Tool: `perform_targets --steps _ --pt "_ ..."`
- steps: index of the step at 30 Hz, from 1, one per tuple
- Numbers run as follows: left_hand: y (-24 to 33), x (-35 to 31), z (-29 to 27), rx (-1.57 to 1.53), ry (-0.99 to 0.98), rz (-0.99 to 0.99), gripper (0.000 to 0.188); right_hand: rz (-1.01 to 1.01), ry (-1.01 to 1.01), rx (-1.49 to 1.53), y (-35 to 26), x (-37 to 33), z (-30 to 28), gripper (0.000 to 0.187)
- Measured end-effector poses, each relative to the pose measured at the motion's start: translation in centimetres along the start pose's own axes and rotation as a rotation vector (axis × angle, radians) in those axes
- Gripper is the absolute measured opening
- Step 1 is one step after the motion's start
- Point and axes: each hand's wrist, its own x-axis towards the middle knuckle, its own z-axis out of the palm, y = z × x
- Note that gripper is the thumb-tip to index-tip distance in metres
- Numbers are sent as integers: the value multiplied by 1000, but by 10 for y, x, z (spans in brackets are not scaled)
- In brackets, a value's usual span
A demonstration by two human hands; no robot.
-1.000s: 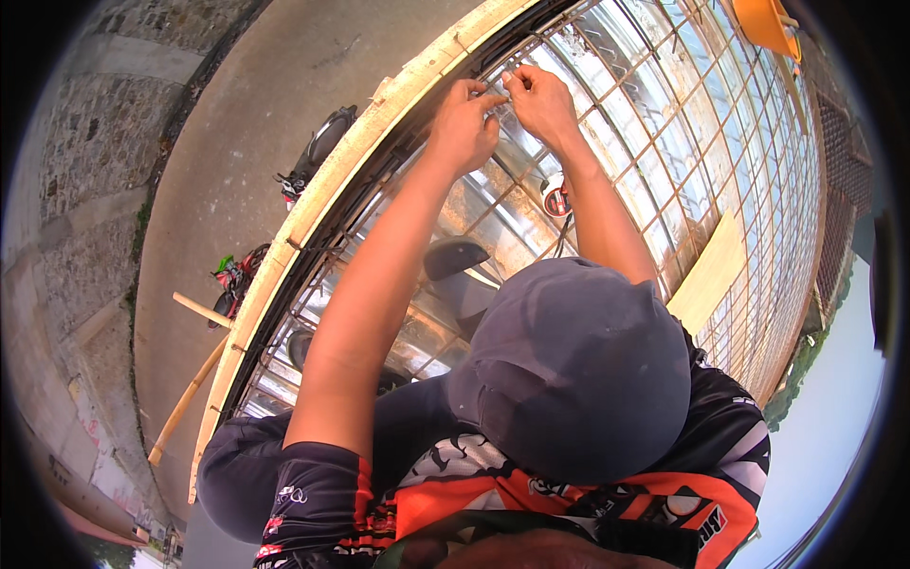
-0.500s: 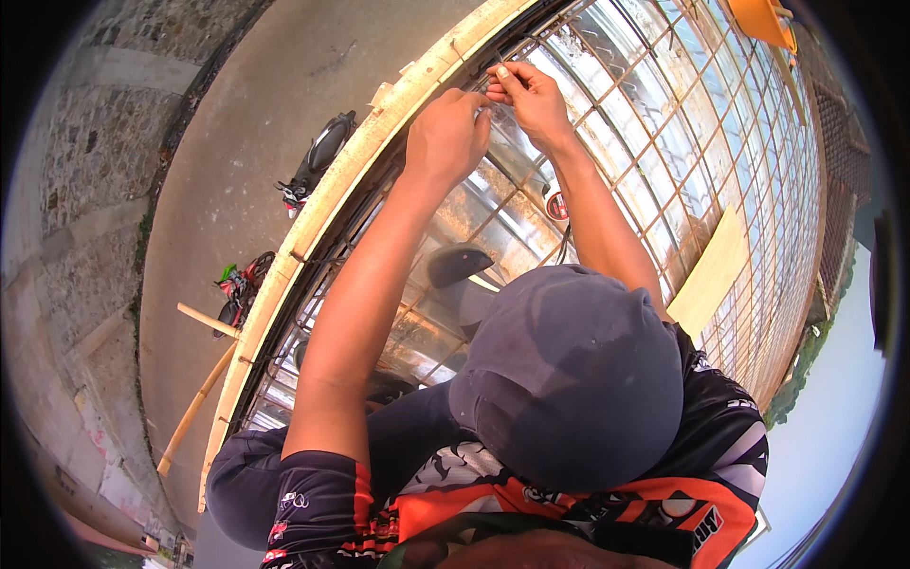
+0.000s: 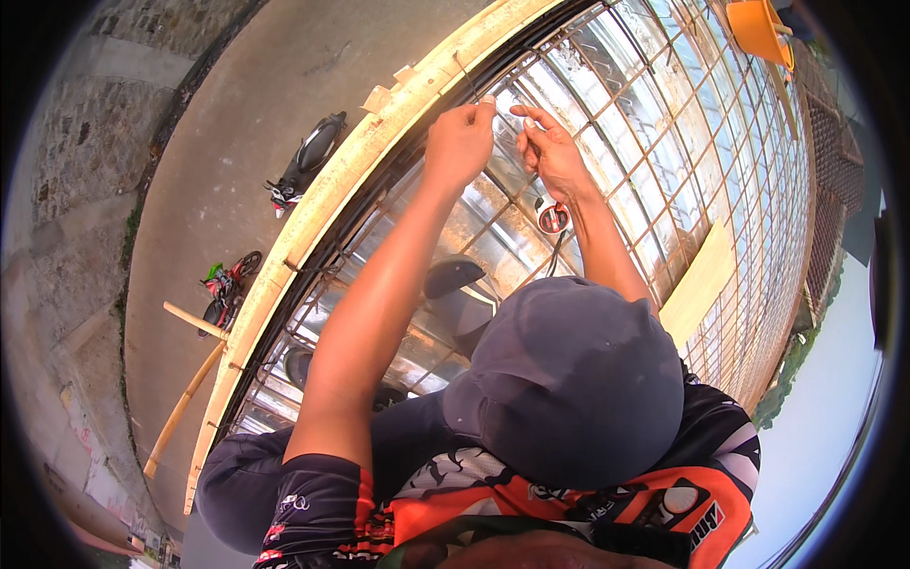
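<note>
My left hand (image 3: 461, 144) is raised beside the timber edge board, over the edge bars of the steel mesh. Its fingers are pinched together; whatever they hold is too small to make out. Just to its right, my right hand (image 3: 553, 159) hovers over the rebar mesh (image 3: 633, 116) with fingers partly curled and apart, nothing visible between them. Below the right wrist is a round red, white and black object (image 3: 552, 217) with a dark cord or strap running down from it. Rusty bars cross over shiny corrugated metal sheets (image 3: 488, 213).
A pale timber board (image 3: 318, 204) curves along the left edge, with a drop to a paved road (image 3: 204, 180) where two motorbikes (image 3: 308, 156) stand. A yellow plank (image 3: 700, 284) lies on the mesh at right. An orange bucket (image 3: 755, 30) is at the far right.
My hands have come apart; the right fingers have loosened and dropped slightly to the right. The left hand's fingertips now point up. The view has shifted a little.
</note>
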Motion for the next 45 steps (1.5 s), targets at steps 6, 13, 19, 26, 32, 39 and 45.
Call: perform_targets --steps 6,13,19,26,32,39,45 --pt "16 21 20 30 133 -11 51 -315 80 -583 -15 51 23 30" --pt "23 -13 21 -551 -139 -52 40 -305 -139 50 -24 -9 28 32" --pt "-22 -46 39 2 -79 247 39 -222 -98 10 14 -53 -7 50" --pt "7 -32 -17 626 268 832 21 130 33 -135 12 -56 -37 56" --pt "37 12 -107 735 492 762 29 -214 48 377 10 -45 -26 45" --pt "34 14 -269 842 432 528 38 -11 66 555 35 -60 -73 40" --pt "73 -67 -339 1061 194 230 38 100 384 546 8 -54 -86 58"
